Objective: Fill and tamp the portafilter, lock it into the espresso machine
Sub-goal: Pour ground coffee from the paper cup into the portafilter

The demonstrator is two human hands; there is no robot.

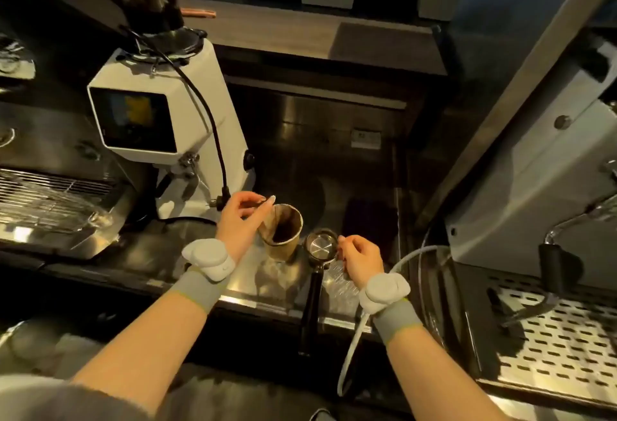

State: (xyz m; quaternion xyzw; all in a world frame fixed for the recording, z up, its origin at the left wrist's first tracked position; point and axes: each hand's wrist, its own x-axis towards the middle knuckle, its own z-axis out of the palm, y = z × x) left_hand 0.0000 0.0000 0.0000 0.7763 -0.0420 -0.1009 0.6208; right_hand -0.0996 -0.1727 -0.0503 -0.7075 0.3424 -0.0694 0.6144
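Note:
A portafilter (321, 247) lies on the steel counter, its metal basket up and showing bare metal, its black handle pointing toward me. My right hand (360, 255) has curled fingers pinching the basket's right rim. Just left of it stands a brown paper cup (283, 247) with dark coffee grounds inside. My left hand (241, 218) is at the cup's left rim and pinches a thin pale scoop-like tool (267, 222) that reaches into the cup. The espresso machine (521, 187) fills the right side, with its perforated drip tray (561, 344) below.
A white grinder (160, 120) with a screen and a black cable stands behind the cup at left. A white hose (362, 330) curves down past my right wrist. Another steel machine with a wire grid (50, 193) sits at far left. A shelf with white bins runs along the back.

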